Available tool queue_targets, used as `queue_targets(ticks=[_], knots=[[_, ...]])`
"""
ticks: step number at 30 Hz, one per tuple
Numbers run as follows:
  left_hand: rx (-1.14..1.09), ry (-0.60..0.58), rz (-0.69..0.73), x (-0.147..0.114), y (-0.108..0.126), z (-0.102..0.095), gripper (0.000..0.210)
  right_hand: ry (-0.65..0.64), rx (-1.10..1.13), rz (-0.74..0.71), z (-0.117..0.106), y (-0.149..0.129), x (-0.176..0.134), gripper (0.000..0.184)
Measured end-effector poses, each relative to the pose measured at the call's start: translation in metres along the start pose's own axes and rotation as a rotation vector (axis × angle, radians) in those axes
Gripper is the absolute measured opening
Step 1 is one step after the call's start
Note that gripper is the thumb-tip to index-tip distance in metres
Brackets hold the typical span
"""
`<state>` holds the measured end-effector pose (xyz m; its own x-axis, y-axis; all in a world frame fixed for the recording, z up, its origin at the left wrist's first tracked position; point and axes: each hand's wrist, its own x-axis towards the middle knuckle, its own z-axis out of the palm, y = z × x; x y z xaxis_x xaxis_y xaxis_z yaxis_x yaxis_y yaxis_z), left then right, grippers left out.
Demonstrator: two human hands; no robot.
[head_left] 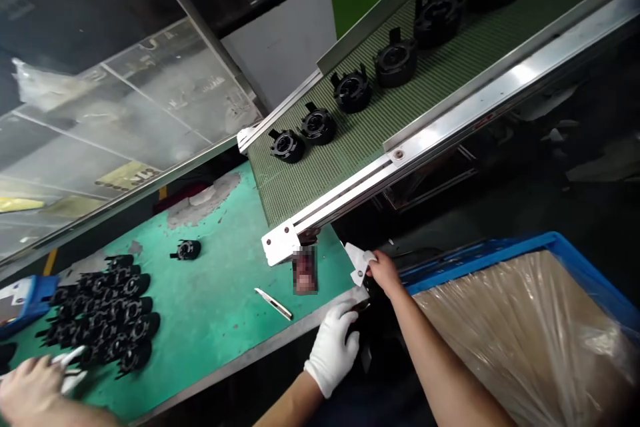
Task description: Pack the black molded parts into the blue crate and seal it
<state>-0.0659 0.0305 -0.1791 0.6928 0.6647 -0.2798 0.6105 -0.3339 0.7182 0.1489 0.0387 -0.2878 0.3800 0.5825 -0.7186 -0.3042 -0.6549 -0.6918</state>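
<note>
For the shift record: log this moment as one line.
left hand: white glove, at green table edge | right hand: bare, pinching white tag | conveyor belt: black moulded parts | blue crate: plastic-lined

A blurred patch [305,270] hides something at the green table's [220,293] edge. The left hand [334,347] in a white glove covers a dark object; its shape cannot be told. The right hand [384,271] pinches a white scrap [359,261], too small to identify. Another person's hand [30,390] is cut off at the lower left corner. The blue crate [500,255] runs off the right edge.
</note>
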Motion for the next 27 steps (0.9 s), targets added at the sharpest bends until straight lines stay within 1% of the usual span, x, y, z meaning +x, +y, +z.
queue_targets(ticks=[2, 4, 6, 8, 9, 11, 13, 14, 16, 19, 23, 27], knots=[[-0.129, -0.033, -0.025, 0.003, 0.001, -0.001, 0.031, 0.032, 0.121, 0.001, -0.015, 0.001, -0.017, 0.028], [-0.259, -0.016, -0.095, 0.016, -0.001, -0.006, 0.024, 0.036, 0.234, -0.01, -0.028, -0.001, -0.037, 0.03], [-0.4, 0.022, -0.196, 0.035, 0.0, -0.014, 0.033, 0.01, 0.324, -0.03, -0.038, -0.006, -0.059, 0.031], [-0.558, 0.021, -0.285, 0.051, 0.006, -0.021, 0.05, -0.032, 0.387, -0.055, -0.044, -0.014, -0.082, 0.031], [-0.639, -0.005, -0.314, 0.057, 0.011, -0.025, 0.057, -0.053, 0.408, -0.067, -0.046, -0.019, -0.092, 0.031], [-0.788, -0.103, -0.338, 0.063, 0.025, -0.034, 0.069, -0.083, 0.432, -0.093, -0.048, -0.031, -0.112, 0.03], [-0.903, -0.228, -0.334, 0.063, 0.041, -0.044, 0.079, -0.089, 0.428, -0.126, -0.051, -0.044, -0.13, 0.028], [-0.946, -0.284, -0.327, 0.061, 0.049, -0.05, 0.081, -0.087, 0.414, -0.145, -0.052, -0.05, -0.139, 0.026], [-1.002, -0.369, -0.309, 0.054, 0.062, -0.061, 0.072, -0.079, 0.372, -0.19, -0.056, -0.064, -0.155, 0.018], [-1.024, -0.428, -0.283, 0.045, 0.075, -0.076, 0.053, -0.07, 0.308, -0.257, -0.061, -0.085, -0.178, 0.011], [-1.003, -0.417, -0.248, 0.04, 0.082, -0.089, 0.046, -0.064, 0.253, -0.305, -0.06, -0.102, -0.2, 0.01], [-0.969, -0.378, -0.216, 0.037, 0.083, -0.097, 0.043, -0.059, 0.245, -0.319, -0.056, -0.106, -0.21, 0.012]])
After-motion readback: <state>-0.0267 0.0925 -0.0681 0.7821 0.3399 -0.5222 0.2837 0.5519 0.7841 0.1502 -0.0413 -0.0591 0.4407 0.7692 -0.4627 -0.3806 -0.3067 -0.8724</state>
